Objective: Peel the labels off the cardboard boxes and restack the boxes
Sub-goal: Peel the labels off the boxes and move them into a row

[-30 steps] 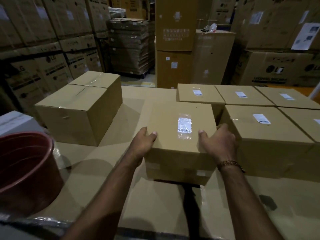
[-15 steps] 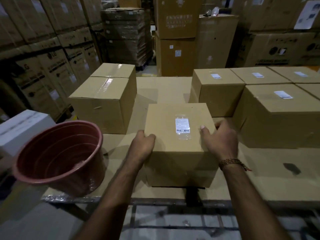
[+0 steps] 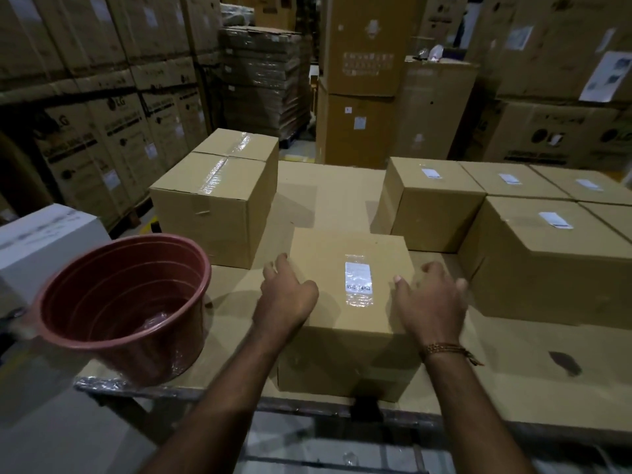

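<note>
A small cardboard box (image 3: 328, 254) rests at the near edge of the cardboard-covered platform (image 3: 328, 186), right in front of me. A white label under clear tape (image 3: 357, 279) lies on its top face. My left hand (image 3: 285, 295) hovers at the box's left top edge with fingers spread, holding nothing. My right hand (image 3: 431, 299) is over the right top edge, fingers also loose and apart. Several labelled boxes (image 3: 547, 254) stand in rows to the right. Two taped boxes without labels (image 3: 219, 186) stand at the left.
A reddish-brown plastic bucket (image 3: 126, 302) sits at the platform's near left corner, with crumpled clear film inside. A white box (image 3: 44, 241) stands left of it. Tall stacks of large cartons (image 3: 102, 114) surround the platform. The platform's metal front edge (image 3: 307, 405) is just below the box.
Both hands have let go of the small box and opened; it now rests at the platform's near edge. The view has pulled back and tilted, showing more of the bucket.
</note>
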`<action>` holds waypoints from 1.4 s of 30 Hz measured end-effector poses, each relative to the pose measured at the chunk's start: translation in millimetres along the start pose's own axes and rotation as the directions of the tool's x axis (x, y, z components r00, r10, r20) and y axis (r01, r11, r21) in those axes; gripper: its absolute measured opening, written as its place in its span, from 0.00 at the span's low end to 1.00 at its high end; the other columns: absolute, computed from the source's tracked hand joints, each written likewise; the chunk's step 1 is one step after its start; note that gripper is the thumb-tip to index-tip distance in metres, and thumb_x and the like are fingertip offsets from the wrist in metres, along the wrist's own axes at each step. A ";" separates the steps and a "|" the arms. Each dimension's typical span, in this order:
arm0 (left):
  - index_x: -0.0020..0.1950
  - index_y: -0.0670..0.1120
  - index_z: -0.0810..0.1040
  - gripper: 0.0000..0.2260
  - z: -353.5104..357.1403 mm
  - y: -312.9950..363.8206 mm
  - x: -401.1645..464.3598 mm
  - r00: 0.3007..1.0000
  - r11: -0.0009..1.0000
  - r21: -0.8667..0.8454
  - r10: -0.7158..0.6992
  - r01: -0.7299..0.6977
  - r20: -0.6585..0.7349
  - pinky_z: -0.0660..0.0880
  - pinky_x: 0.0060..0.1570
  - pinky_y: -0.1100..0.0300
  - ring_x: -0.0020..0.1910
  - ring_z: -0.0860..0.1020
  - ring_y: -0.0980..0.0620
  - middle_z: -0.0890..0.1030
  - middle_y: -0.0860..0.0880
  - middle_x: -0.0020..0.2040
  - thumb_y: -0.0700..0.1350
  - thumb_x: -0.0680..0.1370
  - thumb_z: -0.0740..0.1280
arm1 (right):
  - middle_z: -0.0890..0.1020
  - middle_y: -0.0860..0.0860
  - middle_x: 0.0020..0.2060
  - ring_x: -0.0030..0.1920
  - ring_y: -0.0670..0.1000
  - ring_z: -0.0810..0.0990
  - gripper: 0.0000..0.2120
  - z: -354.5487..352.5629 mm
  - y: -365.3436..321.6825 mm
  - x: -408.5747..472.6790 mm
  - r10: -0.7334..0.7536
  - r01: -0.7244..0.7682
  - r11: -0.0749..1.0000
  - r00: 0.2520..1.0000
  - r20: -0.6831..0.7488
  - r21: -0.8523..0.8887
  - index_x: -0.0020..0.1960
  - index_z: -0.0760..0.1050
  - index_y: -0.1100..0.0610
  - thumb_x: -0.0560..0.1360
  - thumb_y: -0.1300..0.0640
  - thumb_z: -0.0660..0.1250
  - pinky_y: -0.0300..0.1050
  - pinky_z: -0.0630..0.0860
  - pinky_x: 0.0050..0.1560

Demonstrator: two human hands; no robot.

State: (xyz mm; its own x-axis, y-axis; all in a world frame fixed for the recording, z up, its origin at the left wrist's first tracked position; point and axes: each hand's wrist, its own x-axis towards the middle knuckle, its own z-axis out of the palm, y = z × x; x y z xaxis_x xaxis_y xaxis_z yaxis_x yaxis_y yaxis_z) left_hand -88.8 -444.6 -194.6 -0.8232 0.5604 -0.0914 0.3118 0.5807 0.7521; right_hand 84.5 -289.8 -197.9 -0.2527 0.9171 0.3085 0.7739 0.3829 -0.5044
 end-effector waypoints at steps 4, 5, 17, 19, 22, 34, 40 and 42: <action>0.83 0.50 0.59 0.32 3.5 14.9 14.3 0.964 0.942 0.220 0.264 -0.255 -0.015 0.61 0.78 0.41 0.83 0.53 0.42 0.49 0.45 0.86 0.44 0.79 0.61 | 0.83 0.57 0.55 0.58 0.62 0.75 0.14 5.2 -14.7 16.7 -0.232 0.233 0.972 0.972 -0.033 0.032 0.63 0.80 0.56 0.79 0.55 0.69 0.55 0.72 0.60; 0.84 0.50 0.58 0.31 5.1 18.0 19.5 0.957 0.924 0.256 0.290 -0.286 0.021 0.57 0.80 0.41 0.85 0.49 0.44 0.47 0.46 0.86 0.42 0.80 0.59 | 0.83 0.57 0.55 0.57 0.61 0.75 0.13 8.0 -17.6 21.1 -0.277 0.277 0.961 0.961 -0.006 0.012 0.62 0.81 0.56 0.79 0.56 0.68 0.54 0.71 0.61; 0.86 0.51 0.51 0.39 30.1 12.3 33.2 0.941 0.795 0.505 0.304 -0.335 0.147 0.55 0.78 0.38 0.85 0.43 0.46 0.46 0.44 0.87 0.72 0.81 0.49 | 0.75 0.50 0.47 0.47 0.53 0.76 0.12 36.7 -26.3 31.5 -0.449 0.454 0.891 0.877 0.174 0.012 0.57 0.82 0.51 0.82 0.48 0.62 0.50 0.78 0.47; 0.86 0.51 0.51 0.40 30.7 12.4 31.2 0.938 0.784 0.518 0.315 -0.342 0.143 0.56 0.79 0.39 0.85 0.42 0.46 0.45 0.44 0.87 0.73 0.81 0.49 | 0.75 0.49 0.45 0.46 0.52 0.76 0.11 37.8 -23.5 29.8 -0.449 0.446 0.894 0.883 0.136 0.054 0.55 0.83 0.51 0.81 0.48 0.63 0.51 0.79 0.46; 0.86 0.51 0.50 0.41 31.9 10.8 29.9 0.938 0.776 0.531 0.321 -0.341 0.134 0.56 0.80 0.40 0.85 0.42 0.46 0.45 0.44 0.87 0.74 0.80 0.49 | 0.77 0.48 0.45 0.46 0.51 0.77 0.11 40.2 -21.8 30.4 -0.437 0.427 0.899 0.891 0.123 0.100 0.56 0.83 0.50 0.81 0.48 0.64 0.52 0.80 0.45; 0.87 0.51 0.49 0.43 31.9 11.2 29.2 0.931 0.753 0.555 0.343 -0.354 0.127 0.56 0.79 0.40 0.85 0.42 0.45 0.44 0.44 0.87 0.76 0.79 0.48 | 0.84 0.42 0.38 0.41 0.47 0.81 0.05 53.7 -30.8 48.3 -0.178 0.165 0.972 0.982 0.067 0.165 0.45 0.85 0.45 0.75 0.46 0.72 0.43 0.77 0.40; 0.87 0.52 0.48 0.43 32.3 10.7 28.6 0.931 0.755 0.553 0.344 -0.352 0.123 0.56 0.80 0.40 0.85 0.41 0.46 0.43 0.44 0.87 0.76 0.79 0.48 | 0.81 0.42 0.42 0.42 0.46 0.78 0.04 55.1 -27.5 47.2 -0.251 0.238 0.953 0.966 0.052 0.185 0.45 0.82 0.47 0.77 0.48 0.71 0.44 0.74 0.40; 0.87 0.52 0.49 0.43 32.5 10.6 29.0 0.931 0.758 0.550 0.344 -0.351 0.121 0.56 0.79 0.40 0.85 0.42 0.46 0.44 0.45 0.87 0.76 0.78 0.48 | 0.80 0.42 0.41 0.41 0.45 0.77 0.04 53.9 -26.5 46.1 -0.257 0.242 0.947 0.965 0.048 0.211 0.45 0.81 0.46 0.78 0.48 0.70 0.44 0.73 0.40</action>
State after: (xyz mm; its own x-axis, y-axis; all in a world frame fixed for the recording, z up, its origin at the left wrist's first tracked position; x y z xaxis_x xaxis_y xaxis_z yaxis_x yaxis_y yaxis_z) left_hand -94.0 -402.9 -210.5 -0.6020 0.7929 0.0947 0.7864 0.5680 0.2429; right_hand 21.0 -251.7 -213.8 -0.4707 0.7922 0.3885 0.5493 0.6077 -0.5736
